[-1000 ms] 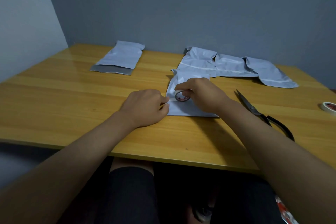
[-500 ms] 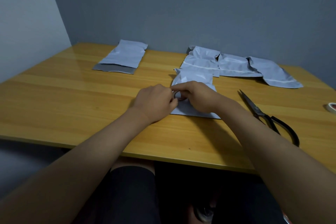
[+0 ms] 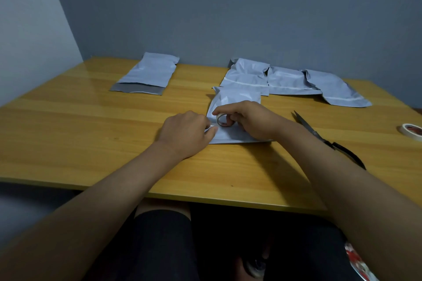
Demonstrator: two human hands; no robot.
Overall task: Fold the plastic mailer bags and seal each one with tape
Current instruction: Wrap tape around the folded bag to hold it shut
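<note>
A folded pale grey mailer bag (image 3: 236, 98) lies on the wooden table (image 3: 91, 134) in front of me. My right hand (image 3: 249, 121) rests over the bag and holds a small roll of tape (image 3: 225, 120) between thumb and fingers. My left hand (image 3: 186, 133) sits at the bag's left edge, its fingers curled and pinching the free end of the tape (image 3: 211, 129). Farther back lie three overlapping folded mailers (image 3: 285, 80), and a flat open mailer stack (image 3: 150, 72) at the back left.
Black scissors (image 3: 328, 140) lie to the right of my right arm. A second tape roll (image 3: 412, 131) sits near the table's right edge. A grey wall stands behind the table. My knees show under the front edge.
My hands drew together over the bag half a second ago and have parted a little again. The tape roll is back in view in my right hand, with a short strip stretched toward the left hand.
</note>
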